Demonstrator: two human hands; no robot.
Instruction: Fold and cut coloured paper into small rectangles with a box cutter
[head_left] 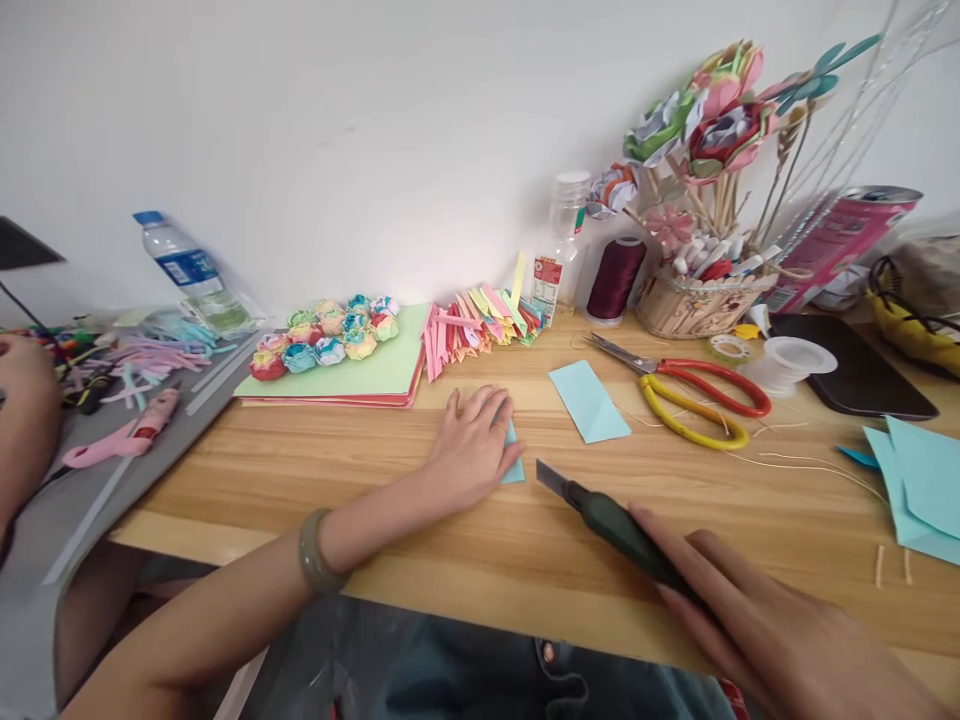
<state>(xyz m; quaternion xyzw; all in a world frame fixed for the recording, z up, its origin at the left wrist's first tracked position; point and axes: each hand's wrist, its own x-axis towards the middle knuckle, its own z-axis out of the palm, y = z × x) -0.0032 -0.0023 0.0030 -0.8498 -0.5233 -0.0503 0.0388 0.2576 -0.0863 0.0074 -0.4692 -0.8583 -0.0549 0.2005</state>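
A wood-grained table (pixel 300 450) meets a white wall (pixel 337 180), with paper flowers (pixel 330 345) near its back edge. Midway between front and back edges, the left hand (pixel 471 445) lies flat, palm down, on blue paper (pixel 514 467). Over the front edge, the right hand (pixel 780 615) grips a craft knife (pixel 626 532), its bared blade apart from the paper. The left hand covers most of that sheet; the right wrist is cut off.

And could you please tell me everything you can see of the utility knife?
The utility knife has a dark green, plastic-looking handle and a flat grey, metal-looking blade, extended. The right hand grips its rear, hiding that end. It slants over the wooden table, blade pointing toward the left hand and the blue paper beneath, with a gap between. Table contact is unclear.
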